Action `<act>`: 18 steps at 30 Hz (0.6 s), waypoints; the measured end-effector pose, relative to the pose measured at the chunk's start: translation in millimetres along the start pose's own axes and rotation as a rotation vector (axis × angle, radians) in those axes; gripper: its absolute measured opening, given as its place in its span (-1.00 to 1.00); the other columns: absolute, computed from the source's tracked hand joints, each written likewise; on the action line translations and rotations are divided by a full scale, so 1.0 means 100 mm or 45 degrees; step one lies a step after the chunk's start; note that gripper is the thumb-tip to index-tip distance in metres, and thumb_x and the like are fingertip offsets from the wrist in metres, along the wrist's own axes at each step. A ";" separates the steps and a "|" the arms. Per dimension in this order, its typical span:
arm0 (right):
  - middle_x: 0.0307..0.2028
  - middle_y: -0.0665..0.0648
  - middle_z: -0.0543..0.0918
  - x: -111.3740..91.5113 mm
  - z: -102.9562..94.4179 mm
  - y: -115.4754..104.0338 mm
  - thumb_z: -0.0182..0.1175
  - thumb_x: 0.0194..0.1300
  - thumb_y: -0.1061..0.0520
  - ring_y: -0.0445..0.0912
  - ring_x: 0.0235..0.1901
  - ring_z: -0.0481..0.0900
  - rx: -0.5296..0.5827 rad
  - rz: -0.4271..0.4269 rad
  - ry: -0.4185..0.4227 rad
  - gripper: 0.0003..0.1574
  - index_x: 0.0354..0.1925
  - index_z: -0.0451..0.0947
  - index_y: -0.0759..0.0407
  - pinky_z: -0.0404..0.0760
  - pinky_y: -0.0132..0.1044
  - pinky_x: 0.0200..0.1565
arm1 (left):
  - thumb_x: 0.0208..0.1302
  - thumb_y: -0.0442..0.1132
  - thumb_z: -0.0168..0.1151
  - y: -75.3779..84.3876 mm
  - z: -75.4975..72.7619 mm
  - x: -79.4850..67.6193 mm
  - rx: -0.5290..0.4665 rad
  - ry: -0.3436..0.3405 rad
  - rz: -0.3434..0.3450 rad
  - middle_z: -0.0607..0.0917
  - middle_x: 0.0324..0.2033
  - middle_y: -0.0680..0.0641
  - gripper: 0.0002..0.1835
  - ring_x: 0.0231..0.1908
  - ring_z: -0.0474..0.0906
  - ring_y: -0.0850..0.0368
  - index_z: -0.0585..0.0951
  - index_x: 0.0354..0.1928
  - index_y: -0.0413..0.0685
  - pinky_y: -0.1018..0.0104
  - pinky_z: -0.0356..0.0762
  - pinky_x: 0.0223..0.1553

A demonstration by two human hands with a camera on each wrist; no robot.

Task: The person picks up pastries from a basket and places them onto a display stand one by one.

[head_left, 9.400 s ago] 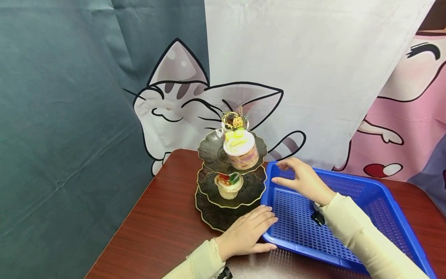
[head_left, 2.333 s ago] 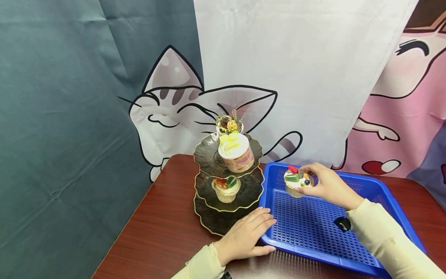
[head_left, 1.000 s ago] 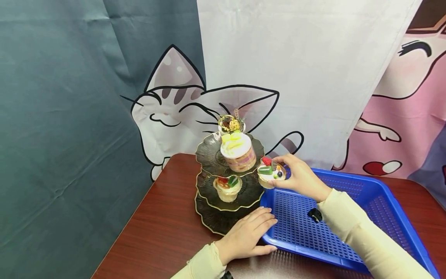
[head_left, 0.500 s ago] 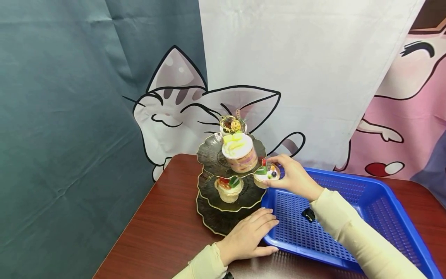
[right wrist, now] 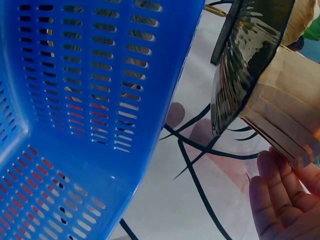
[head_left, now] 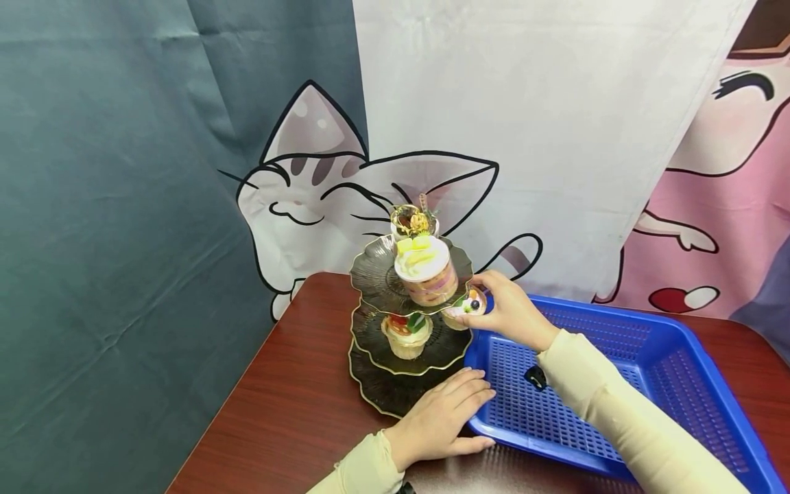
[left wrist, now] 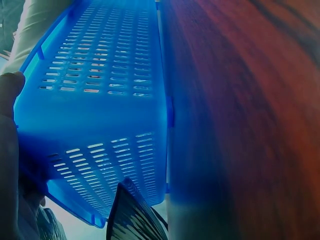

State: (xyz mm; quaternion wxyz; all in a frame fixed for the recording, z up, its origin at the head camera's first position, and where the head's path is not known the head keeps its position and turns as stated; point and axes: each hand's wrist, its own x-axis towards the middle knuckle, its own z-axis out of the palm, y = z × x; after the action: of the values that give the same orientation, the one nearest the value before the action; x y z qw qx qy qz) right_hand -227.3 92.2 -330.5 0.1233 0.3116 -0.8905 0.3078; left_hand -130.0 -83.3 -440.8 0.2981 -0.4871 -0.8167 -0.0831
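In the head view my right hand (head_left: 506, 312) pinches a fruit tart (head_left: 459, 312) at the right edge of the middle tier of a three-tier dark cake stand (head_left: 376, 336). The top tier partly hides the tart. From the right wrist view, the tart's pleated beige side (right wrist: 287, 100) is close to the glassy plate edge (right wrist: 245, 65); I cannot tell whether it bears its weight there. My left hand (head_left: 438, 415) lies with extended fingers on the near-left corner of the blue basket (head_left: 555, 449). Another tart (head_left: 407, 337) sits on the middle tier.
The top tier carries a layered cake cup (head_left: 428, 274) with yellow topping, and behind it a gold-decorated dessert cup (head_left: 413, 219). The stand and basket share a reddish-brown table (head_left: 265, 405), with a cat-print curtain (head_left: 524, 137) behind.
My right hand, empty over the basket earliest on, then held the fruit tart above the basket. It has since carried the tart left to the middle tier. My left hand has stayed put.
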 end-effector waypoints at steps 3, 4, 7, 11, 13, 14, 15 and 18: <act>-0.14 0.21 0.60 0.02 0.03 -0.02 0.48 -0.06 -0.03 -0.02 -0.20 0.53 0.003 -0.002 -0.001 -0.30 -0.02 0.50 0.31 0.59 -0.13 -0.16 | 0.17 0.24 0.21 0.00 0.00 0.00 0.007 0.005 0.004 0.59 0.09 -0.01 -0.35 0.28 0.40 0.07 0.53 0.13 -0.08 0.27 0.13 0.49; -0.16 0.20 0.59 0.03 0.04 -0.03 0.48 -0.06 -0.04 -0.03 -0.22 0.53 0.003 0.000 -0.003 -0.31 -0.04 0.50 0.31 0.59 -0.15 -0.18 | 0.16 0.24 0.21 0.00 0.00 0.00 0.007 0.006 0.005 0.59 0.09 -0.01 -0.35 0.27 0.41 0.06 0.53 0.13 -0.08 0.27 0.13 0.49; -0.21 0.17 0.58 0.04 0.07 -0.05 0.48 -0.06 -0.04 -0.06 -0.25 0.50 0.002 0.000 -0.012 -0.35 -0.09 0.50 0.29 0.56 -0.21 -0.23 | 0.16 0.24 0.21 0.00 0.00 0.00 0.007 0.009 0.008 0.60 0.09 -0.02 -0.35 0.26 0.43 0.05 0.53 0.13 -0.09 0.27 0.13 0.48; -0.24 0.14 0.57 0.05 0.12 -0.04 0.48 -0.05 -0.04 -0.07 -0.26 0.49 0.006 -0.005 -0.015 -0.41 -0.13 0.51 0.25 0.55 -0.21 -0.24 | 0.17 0.24 0.21 0.00 0.00 0.00 0.009 0.013 0.010 0.59 0.09 -0.02 -0.35 0.26 0.43 0.05 0.53 0.13 -0.09 0.27 0.14 0.48; -0.23 0.15 0.57 0.06 0.14 -0.04 0.48 -0.06 -0.04 -0.06 -0.24 0.51 0.012 -0.008 -0.010 -0.42 -0.14 0.51 0.24 0.57 -0.19 -0.22 | 0.16 0.24 0.21 -0.01 0.00 0.00 0.012 0.019 0.011 0.60 0.09 -0.02 -0.35 0.26 0.42 0.06 0.53 0.13 -0.09 0.27 0.15 0.48; -0.22 0.15 0.58 0.06 0.14 -0.04 0.47 -0.06 -0.04 -0.05 -0.23 0.52 0.014 -0.006 -0.009 -0.41 -0.13 0.52 0.23 0.57 -0.18 -0.21 | 0.16 0.24 0.21 -0.01 0.00 0.00 0.014 0.022 0.012 0.60 0.09 -0.02 -0.35 0.26 0.42 0.06 0.53 0.12 -0.09 0.26 0.15 0.48; -0.21 0.16 0.58 0.07 0.15 -0.04 0.47 -0.06 -0.04 -0.04 -0.22 0.53 0.016 -0.003 -0.011 -0.41 -0.13 0.52 0.23 0.58 -0.17 -0.20 | 0.16 0.24 0.21 -0.01 0.00 0.00 0.015 0.026 0.014 0.60 0.09 -0.02 -0.35 0.26 0.42 0.06 0.53 0.12 -0.09 0.26 0.16 0.48; -0.17 0.15 0.59 0.08 0.17 -0.05 0.48 -0.06 -0.03 -0.04 -0.19 0.53 0.035 0.006 -0.022 -0.39 -0.08 0.52 0.21 0.59 -0.16 -0.18 | 0.17 0.24 0.21 -0.01 0.01 -0.01 0.010 0.036 0.018 0.60 0.08 -0.02 -0.36 0.27 0.41 0.06 0.54 0.12 -0.09 0.25 0.18 0.47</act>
State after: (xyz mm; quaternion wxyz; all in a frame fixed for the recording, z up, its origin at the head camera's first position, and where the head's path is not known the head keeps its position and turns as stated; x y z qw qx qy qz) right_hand -231.1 74.5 -337.7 0.1106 0.3139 -0.8878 0.3178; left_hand -131.0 -83.9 -441.7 0.3119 -0.4905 -0.8093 -0.0847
